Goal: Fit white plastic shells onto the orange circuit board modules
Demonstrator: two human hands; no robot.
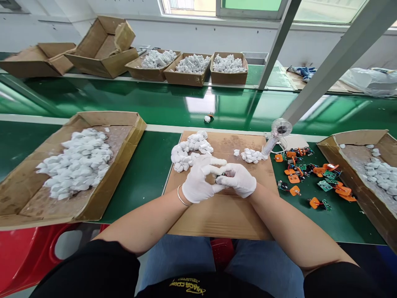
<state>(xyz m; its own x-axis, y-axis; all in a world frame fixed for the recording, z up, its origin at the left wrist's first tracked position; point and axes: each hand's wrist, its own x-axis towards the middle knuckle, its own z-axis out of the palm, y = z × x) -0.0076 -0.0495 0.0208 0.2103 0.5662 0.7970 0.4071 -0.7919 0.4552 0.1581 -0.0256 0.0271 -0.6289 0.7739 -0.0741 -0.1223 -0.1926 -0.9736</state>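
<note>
Both my hands wear white gloves and meet over the cardboard sheet [214, 219]. My left hand [201, 179] curls its fingers and thumb around a small dark part, which is mostly covered. From the other side, my right hand [238, 179] pinches the same part, whose kind I cannot make out. Just beyond my left hand lies a heap of small white plastic pieces [189, 150]. A smaller cluster of white pieces [252, 155] sits past my right hand. Further right, several green circuit boards with orange pads [314, 203] and wires are scattered on the green table.
A cardboard tray of white pieces [79, 161] stands at left, another tray [350, 165] at right. A small clear fan [281, 129] stands by the sheet's far right corner. One small assembly [208, 118] rests on the green belt. Cardboard boxes [189, 78] line the back shelf.
</note>
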